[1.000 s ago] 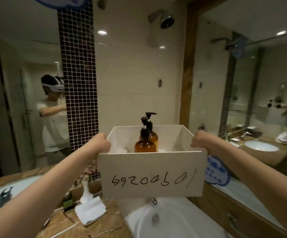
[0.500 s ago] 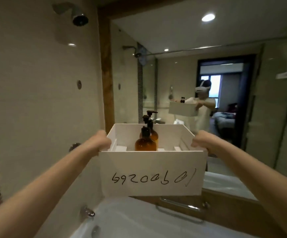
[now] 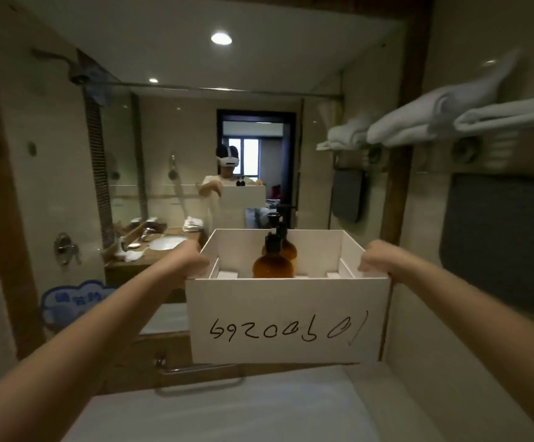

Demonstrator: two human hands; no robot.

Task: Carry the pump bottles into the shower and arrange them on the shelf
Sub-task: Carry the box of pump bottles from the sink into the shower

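I hold a white cardboard box point(image 3: 288, 327) with handwriting on its front, out at chest height. Two amber pump bottles stand upright inside it: the nearer pump bottle point(image 3: 272, 263) in the middle, and the second pump bottle point(image 3: 288, 248) right behind it, partly hidden. My left hand point(image 3: 192, 258) grips the box's left rim. My right hand point(image 3: 375, 260) grips the right rim. Both arms are stretched forward.
A white bathtub point(image 3: 227, 409) lies below the box, with a metal grab bar point(image 3: 201, 371) on its wooden surround. A large wall mirror point(image 3: 170, 138) faces me. A towel rack with folded white towels point(image 3: 434, 119) hangs at the upper right, a dark mat point(image 3: 501, 237) beneath it.
My view has swung right from the tiled shower wall and shower head to the mirror and towel rack. The box and both hands have kept the same grip and position.
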